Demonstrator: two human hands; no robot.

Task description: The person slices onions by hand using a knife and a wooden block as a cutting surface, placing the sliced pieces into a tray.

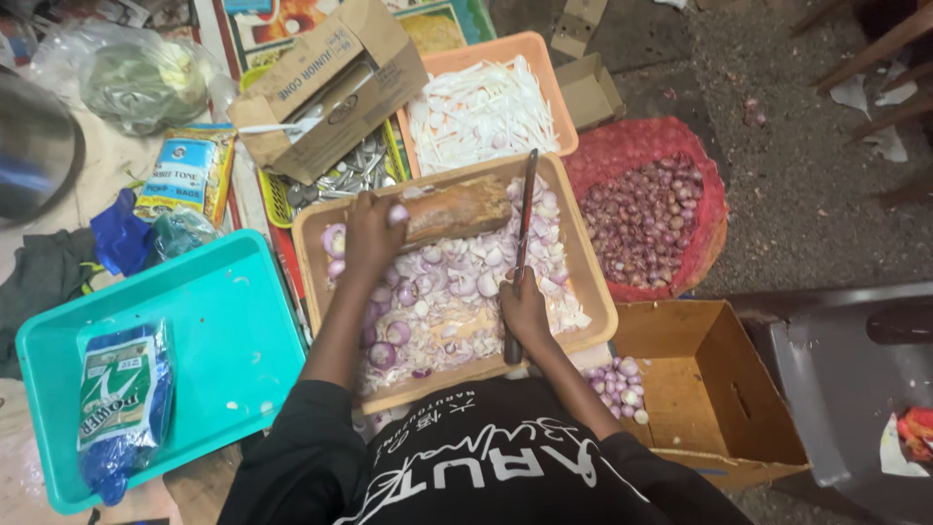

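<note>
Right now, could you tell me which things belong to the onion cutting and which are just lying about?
In use: left hand on wooden block; right hand holding knife; tray of sliced onions; sack of whole onions.
Lying about: teal tray; empty cardboard box.

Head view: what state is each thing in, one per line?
Left hand: fingers pinching an onion on the wooden block.
Right hand: gripping the knife, blade upright.
Tan tray: full of sliced onions.
Red mesh sack: open, holding whole onions.
Teal tray: nearly bare, one packet.
Cardboard box: open.
</note>
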